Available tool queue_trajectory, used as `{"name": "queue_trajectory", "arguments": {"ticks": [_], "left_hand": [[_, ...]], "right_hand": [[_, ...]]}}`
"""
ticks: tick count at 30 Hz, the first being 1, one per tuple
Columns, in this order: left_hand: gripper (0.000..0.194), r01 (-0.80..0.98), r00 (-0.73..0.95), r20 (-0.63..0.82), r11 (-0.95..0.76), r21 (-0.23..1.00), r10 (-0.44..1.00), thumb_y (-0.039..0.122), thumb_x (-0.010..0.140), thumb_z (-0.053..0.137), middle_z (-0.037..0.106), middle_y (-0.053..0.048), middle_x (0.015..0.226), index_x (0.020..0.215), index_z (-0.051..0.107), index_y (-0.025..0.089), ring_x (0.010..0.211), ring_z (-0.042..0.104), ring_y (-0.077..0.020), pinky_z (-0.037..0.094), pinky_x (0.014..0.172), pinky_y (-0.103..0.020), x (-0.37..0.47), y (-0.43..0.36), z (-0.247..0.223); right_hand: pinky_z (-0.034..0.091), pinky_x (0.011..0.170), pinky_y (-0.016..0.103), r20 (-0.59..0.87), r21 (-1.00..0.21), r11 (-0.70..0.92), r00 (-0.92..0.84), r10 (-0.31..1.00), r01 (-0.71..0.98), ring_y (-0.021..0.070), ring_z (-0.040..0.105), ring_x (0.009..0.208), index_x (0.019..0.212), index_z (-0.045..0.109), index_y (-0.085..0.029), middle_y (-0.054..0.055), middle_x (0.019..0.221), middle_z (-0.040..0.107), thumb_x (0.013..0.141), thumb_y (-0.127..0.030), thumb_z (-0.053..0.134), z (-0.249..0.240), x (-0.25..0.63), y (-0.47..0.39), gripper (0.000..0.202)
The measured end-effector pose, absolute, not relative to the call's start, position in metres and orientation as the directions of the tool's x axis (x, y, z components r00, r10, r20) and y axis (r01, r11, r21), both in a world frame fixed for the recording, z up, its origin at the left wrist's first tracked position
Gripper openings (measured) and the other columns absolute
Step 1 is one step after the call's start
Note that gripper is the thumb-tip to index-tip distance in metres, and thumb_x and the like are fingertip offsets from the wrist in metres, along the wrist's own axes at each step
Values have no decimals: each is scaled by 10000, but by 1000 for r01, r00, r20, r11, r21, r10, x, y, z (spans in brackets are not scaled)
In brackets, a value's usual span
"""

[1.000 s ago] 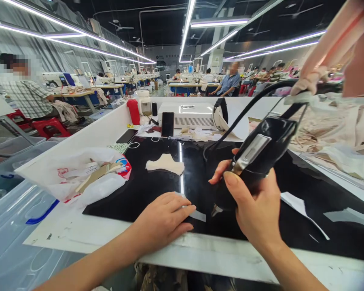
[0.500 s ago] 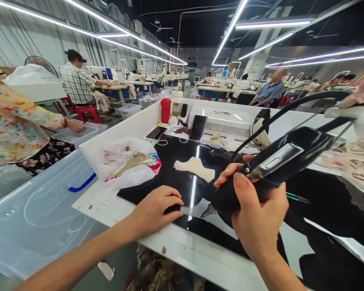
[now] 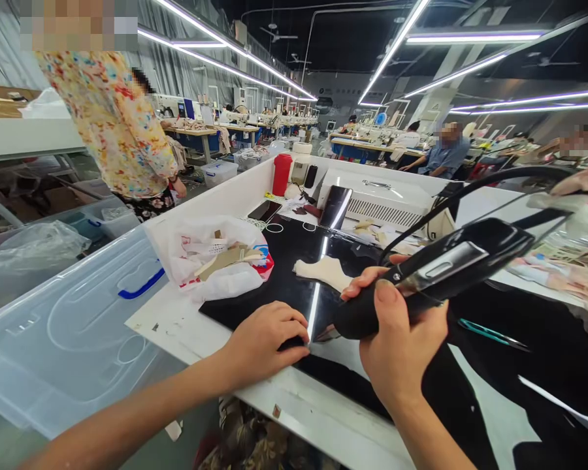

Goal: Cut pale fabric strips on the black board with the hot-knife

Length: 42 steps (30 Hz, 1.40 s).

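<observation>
Right hand (image 3: 404,346) held corded tool (image 3: 494,247), fingers clamped round it; left hand (image 3: 262,343) curled at black board (image 3: 284,251), fingers' hold unclear; moving the tool likely needed slack cord (image 3: 519,172).

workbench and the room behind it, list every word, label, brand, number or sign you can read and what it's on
No text can be read for certain.
White plastic bag: red and blue print, too creased and blurred to read.
Back wall: faint lettering, too small to read.
Black handheld tool: no readable marking.
</observation>
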<state>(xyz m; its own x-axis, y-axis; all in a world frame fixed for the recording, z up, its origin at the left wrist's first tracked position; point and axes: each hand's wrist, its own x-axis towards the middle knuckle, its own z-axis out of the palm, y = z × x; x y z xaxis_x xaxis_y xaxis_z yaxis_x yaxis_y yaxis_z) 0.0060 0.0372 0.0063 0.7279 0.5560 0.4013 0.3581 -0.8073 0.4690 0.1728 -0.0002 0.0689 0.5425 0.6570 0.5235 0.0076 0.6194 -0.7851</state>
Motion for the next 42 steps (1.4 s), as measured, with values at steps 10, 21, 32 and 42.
{"name": "queue_trajectory", "arguments": {"ticks": [10,21,32,42], "left_hand": [[48,320,742,418,-825,466,525,228,931,694,712,-29,1102,962,723,207,1061,636,-177,517,956,-326,3,36,9],[231,293,795,449,-906,304,408,278,1019,565,677,-79,1264,1192,712,240,1155,650,-203,440,1145,-468,-17,33,-2],[236,308,798,454,-915,259,397,277,1034,530,687,-81,1252,1173,717,235,1184,649,-211,448,1141,-470,-16,30,-6],[232,277,777,472,-899,339,417,283,1051,501,706,-67,1222,1121,702,190,1151,661,-194,424,1159,-438,-18,31,-1]], "right_hand": [[530,677,364,502,-802,597,541,675,-1,156,625,609,1138,535,-240,-44,764,655,837,-382,784,65,170,-3,416],[518,681,370,510,-802,598,536,673,13,162,613,623,1127,547,-242,-38,760,654,848,-376,767,63,170,-5,380],[526,685,364,483,-810,585,537,692,-25,151,621,616,1135,536,-242,-44,773,639,836,-388,776,64,164,-1,410],[530,657,356,480,-800,598,549,685,-47,150,614,604,1107,550,-222,-42,751,650,832,-354,768,65,164,-3,375]]}}
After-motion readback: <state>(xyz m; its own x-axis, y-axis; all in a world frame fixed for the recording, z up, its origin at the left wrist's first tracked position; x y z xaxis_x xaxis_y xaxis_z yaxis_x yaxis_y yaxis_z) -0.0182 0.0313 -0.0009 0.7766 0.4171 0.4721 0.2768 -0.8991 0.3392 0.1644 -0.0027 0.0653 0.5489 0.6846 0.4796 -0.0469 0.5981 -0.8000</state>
